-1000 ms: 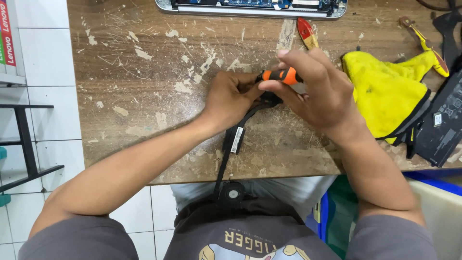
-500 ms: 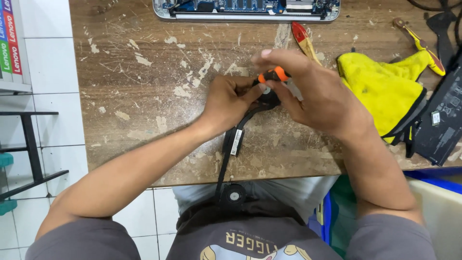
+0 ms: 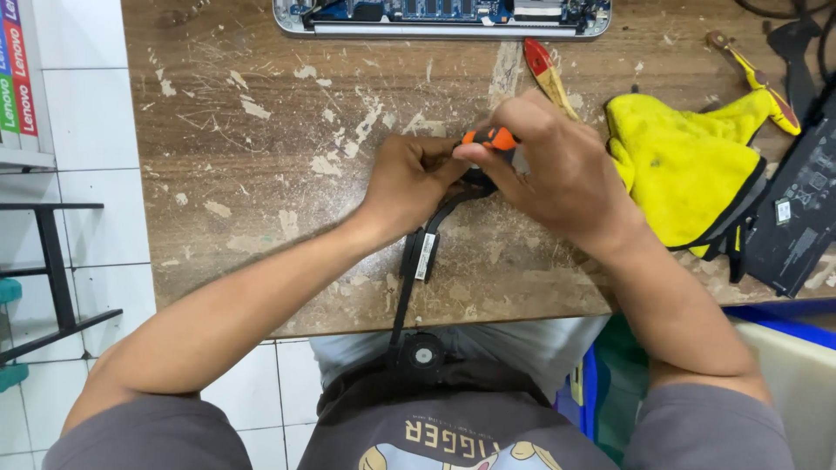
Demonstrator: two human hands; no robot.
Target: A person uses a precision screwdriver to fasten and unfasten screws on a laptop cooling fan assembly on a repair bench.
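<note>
The right hand is pinching the orange-handled screwdriver between thumb and fingertips, closed firmly on its grip, tip pointing down at a spot hidden under the hands. The left hand is pressing in just beside it, fingers curled shut on the upper end of the black heat pipe assembly, which is trailing back from that hand, past the bench edge, to a small round cooling fan hanging near the person's lap.

The likely trouble is the driver slipping off the screw: the tip is out of sight, and a skewed push could round the head or jab the left fingers sitting right against it. The fan end is dangling unsupported, so its weight could be twisting the thin pipe or tugging the piece out of the left hand's hold. A loosened screw could also be rolling away unseen on the scarred wooden bench. The yellow cloth beyond the right hand is lying well apart.
</note>
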